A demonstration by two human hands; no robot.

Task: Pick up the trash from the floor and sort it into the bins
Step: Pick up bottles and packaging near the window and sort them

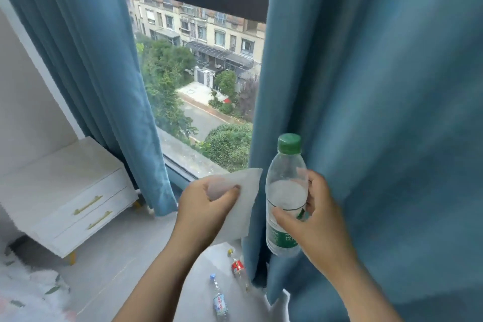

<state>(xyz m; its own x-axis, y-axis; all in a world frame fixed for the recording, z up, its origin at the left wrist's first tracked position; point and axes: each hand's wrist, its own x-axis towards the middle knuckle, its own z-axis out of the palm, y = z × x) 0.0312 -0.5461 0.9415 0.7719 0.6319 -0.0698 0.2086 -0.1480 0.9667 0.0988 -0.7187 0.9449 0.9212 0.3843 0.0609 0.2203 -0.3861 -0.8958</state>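
**Both hands full, two bottles lying on the floor**

The person is standing at a window between two blue curtains. The left hand is pinching a white paper tissue, with the thumb and curled fingers closing on its upper left part. The rest of the sheet is hanging loose below and to the right of the hand.

The right hand is gripping a clear plastic bottle with a green cap. Its thumb and fingers are wrapping round the middle of the bottle, over the green label. The bottle is standing nearly upright in the air, long axis vertical, cap pointing up, just in front of the right curtain.

Below the hands, two more plastic bottles are lying on their sides on the grey floor, near the foot of the right curtain. The blue-capped bottle is pointing its cap towards the window. The red-labelled bottle, just beyond it and closer to the curtain, is pointing its yellow cap the same way.

A white nightstand with gold handles is standing at the floor's left edge.
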